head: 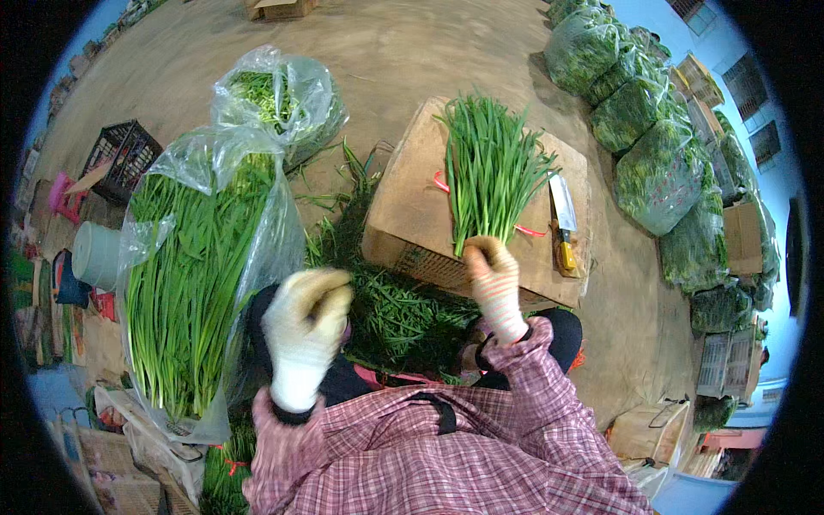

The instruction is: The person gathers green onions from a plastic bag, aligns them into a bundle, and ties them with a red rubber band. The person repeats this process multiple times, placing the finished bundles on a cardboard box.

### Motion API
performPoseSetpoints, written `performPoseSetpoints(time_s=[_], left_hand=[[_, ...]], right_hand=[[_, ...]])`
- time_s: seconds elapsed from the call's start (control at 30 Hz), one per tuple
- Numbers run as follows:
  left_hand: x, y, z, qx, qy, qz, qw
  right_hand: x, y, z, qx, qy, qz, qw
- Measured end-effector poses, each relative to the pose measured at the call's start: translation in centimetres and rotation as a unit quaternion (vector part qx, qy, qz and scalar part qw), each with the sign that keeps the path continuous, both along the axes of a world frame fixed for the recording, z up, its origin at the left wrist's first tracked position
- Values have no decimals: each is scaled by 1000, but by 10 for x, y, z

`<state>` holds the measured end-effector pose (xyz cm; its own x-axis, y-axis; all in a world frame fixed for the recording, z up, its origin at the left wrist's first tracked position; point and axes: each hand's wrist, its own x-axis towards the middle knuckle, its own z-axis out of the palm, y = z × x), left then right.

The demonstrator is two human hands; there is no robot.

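A bunch of long flat green leaves, likely garlic chives (489,161), lies on a cardboard-topped stand (405,212). Pieces of red tie (532,230) stick out from beneath it on both sides. My right hand (492,277), in a striped knit glove, has its fingers curled around some stem ends at the near end of the bunch. To the right of the bunch lies a knife (564,209) with a yellow-and-black handle. My left hand (312,328), gloved and blurred, hovers beside a clear plastic bag (283,225) of the same greens (193,270). Its fingers curl inward; whether they hold anything is unclear.
Loose green trimmings (405,322) are heaped below the stand, between my knees. Behind the near bag stands another filled plastic bag (315,106). A black crate (122,158) and a pale bucket (96,254) are at left. Stuffed bags (663,174) line the right side.
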<state>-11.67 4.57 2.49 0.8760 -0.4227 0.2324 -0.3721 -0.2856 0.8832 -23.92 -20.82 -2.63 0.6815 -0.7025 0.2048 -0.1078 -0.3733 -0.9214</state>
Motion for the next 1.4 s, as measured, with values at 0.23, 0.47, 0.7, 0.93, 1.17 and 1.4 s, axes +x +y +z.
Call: performPoseSetpoints(time_s=[0.23, 0.47, 0.7, 0.93, 1.17, 1.4], left_hand=[[-8, -237, -59, 184, -5, -199, 962], [-26, -288, -100, 301, -14, -154, 941], [-19, -284, -125, 178, 161, -158, 958], [-19, -267, -125, -28, 331, -215, 918], [-24, -209, -93, -177, 354, -285, 873], [-52, -72, -52, 129, 226, -305, 916]], right_hand=[[-9, -100, -23, 159, 23, -87, 983], [-1, -127, -49, 143, 49, -90, 984], [14, -139, -59, -35, 207, -100, 973], [26, -137, -40, -102, 321, -68, 939], [26, -147, -60, -78, 363, -57, 927], [24, -154, -40, -93, 325, -4, 941]])
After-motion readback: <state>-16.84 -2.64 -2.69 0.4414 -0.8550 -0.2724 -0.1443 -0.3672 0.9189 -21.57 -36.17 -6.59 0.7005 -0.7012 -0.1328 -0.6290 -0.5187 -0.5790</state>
